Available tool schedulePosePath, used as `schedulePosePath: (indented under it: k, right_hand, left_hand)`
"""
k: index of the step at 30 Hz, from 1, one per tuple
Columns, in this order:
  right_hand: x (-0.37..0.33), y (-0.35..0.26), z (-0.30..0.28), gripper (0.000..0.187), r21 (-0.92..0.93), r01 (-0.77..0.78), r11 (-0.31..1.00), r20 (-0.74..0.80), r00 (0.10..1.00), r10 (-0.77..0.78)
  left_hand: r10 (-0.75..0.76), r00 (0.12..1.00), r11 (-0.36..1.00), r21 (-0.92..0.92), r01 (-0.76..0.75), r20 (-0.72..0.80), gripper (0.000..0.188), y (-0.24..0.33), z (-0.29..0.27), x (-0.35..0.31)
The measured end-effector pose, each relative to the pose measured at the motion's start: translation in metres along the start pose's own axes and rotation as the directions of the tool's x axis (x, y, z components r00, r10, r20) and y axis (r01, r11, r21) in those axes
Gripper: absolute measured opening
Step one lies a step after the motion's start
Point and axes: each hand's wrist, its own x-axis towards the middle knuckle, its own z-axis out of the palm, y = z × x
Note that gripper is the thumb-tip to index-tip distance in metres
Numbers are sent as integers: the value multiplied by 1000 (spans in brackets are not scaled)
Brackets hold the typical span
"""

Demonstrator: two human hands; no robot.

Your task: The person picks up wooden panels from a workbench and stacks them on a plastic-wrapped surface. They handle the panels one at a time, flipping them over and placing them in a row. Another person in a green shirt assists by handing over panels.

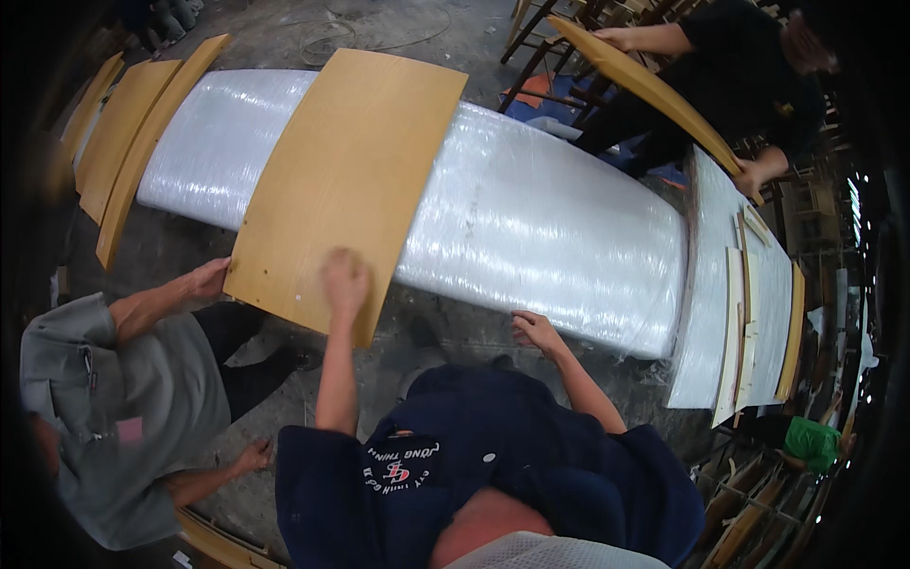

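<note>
A wide yellow-brown wooden panel (353, 175) lies crosswise over a long bench-like form wrapped in clear plastic film (559, 223). My left hand (343, 282) is over the panel's near end, its fingers smeared by motion, so I cannot make out whether it touches the wood. At the near edge of the wrapped form, my right hand (536, 333) has its fingers loosely apart and holds nothing. On the left, a co-worker's hand (211, 278) is at the panel's near left corner.
Several wooden boards (133, 133) stand at the far left end. At upper right another person grips a curved wooden board (654, 90) with both hands. Narrow wood strips (744, 313) lie on the wrapped right end, and a green bag (811, 444) is beyond it.
</note>
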Motion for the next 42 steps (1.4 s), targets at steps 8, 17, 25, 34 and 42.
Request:
schedulePosePath:
  k: [8, 17, 25, 34, 42]
  right_hand:
    - [-39, 90, -58, 44, 276, 55, 960, -131, 991, -19]
    - [-73, 145, -94, 45, 662, 60, 747, -14, 998, -68]
    - [-48, 87, -106, 66, 782, 289, 552, -157, 949, -274]
    - [-15, 12, -19, 78, 722, 329, 608, -389, 921, -36]
    - [67, 29, 5, 79, 333, 358, 872, -766, 642, 29]
  left_hand:
    - [77, 994, 950, 296, -97, 78, 47, 99, 65, 29]
    - [-439, 837, 590, -597, 543, 327, 44, 147, 25, 21]
    - [-367, 919, 912, 139, 386, -142, 58, 48, -18, 32]
    - [-278, 960, 885, 384, 264, -21, 70, -100, -80, -22]
    - [-448, 894, 875, 198, 441, -11, 57, -138, -138, 33]
